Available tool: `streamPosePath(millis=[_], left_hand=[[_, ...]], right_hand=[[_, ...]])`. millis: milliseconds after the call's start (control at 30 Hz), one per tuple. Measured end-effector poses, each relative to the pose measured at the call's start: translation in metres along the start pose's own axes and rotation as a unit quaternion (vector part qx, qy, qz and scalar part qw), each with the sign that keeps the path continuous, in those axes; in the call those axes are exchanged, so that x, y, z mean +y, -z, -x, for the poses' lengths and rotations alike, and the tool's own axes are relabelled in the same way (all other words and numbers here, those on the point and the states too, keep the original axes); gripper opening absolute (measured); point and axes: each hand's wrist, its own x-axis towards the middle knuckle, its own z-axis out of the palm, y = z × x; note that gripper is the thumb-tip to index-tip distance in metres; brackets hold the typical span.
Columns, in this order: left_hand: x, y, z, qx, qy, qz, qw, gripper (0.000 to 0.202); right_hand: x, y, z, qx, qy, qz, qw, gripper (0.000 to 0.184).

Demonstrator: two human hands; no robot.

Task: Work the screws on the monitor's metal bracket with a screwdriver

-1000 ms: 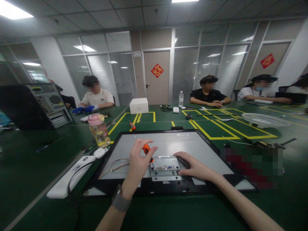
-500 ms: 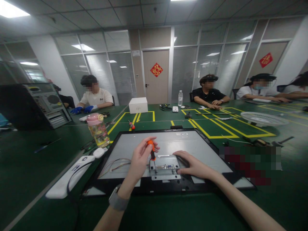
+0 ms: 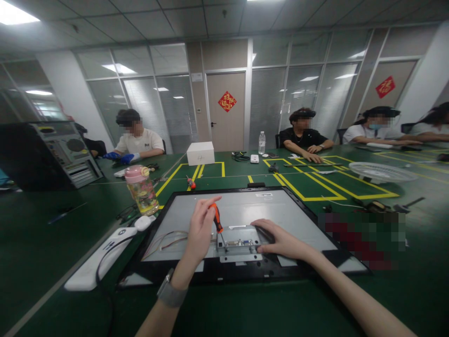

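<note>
Left hand (image 3: 199,229): pinched round slim orange-handled screwdriver (image 3: 216,219), tip on grey metal port bracket (image 3: 240,244).
Right hand (image 3: 280,239): open, flat, steadying bracket on black-framed monitor back (image 3: 280,208), on green desk (image 3: 245,309).
Risk: tilted tip could slip, gouging monitor back.

The left hand (image 3: 199,229) is gripping a screwdriver (image 3: 216,219) whose handle is showing glossy orange and black plastic, its thin shaft gleaming as bare metal. Right below the grip, a bracket (image 3: 240,244) is looking like dull, brushed sheet metal. Around it, the monitor back (image 3: 280,210) is appearing smooth and matt grey, its frame (image 3: 245,274) showing black plastic. The table (image 3: 52,243) underneath is looking matt green.
</note>
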Motion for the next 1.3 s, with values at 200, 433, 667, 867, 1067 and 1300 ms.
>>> streamPosePath(millis=[200, 433, 667, 867, 1067, 1300], left_hand=[[0.003, 0.000, 0.000, 0.008, -0.008, -0.009, 1.000, 0.024], [-0.002, 0.001, -0.002, -0.050, 0.093, 0.162, 0.981, 0.036], [-0.001, 0.001, -0.003, -0.066, 0.074, 0.158, 0.982, 0.034], [0.006, -0.002, 0.002, 0.045, -0.086, -0.081, 0.992, 0.018], [0.004, -0.004, 0.003, -0.065, -0.001, 0.045, 0.997, 0.035], [0.008, -0.002, 0.003, -0.026, -0.038, -0.003, 0.999, 0.030]], right_hand=[[-0.001, 0.000, 0.000, -0.002, -0.003, 0.001, 1.000, 0.067], [-0.005, 0.001, 0.000, -0.006, -0.010, 0.006, 1.000, 0.064], [-0.002, 0.001, 0.000, -0.004, -0.004, 0.008, 1.000, 0.064], [-0.001, 0.001, 0.000, -0.004, 0.005, 0.006, 1.000, 0.064], [-0.002, 0.001, 0.001, -0.006, -0.005, 0.008, 1.000, 0.065], [-0.001, 0.000, 0.001, -0.009, -0.003, 0.006, 1.000, 0.065]])
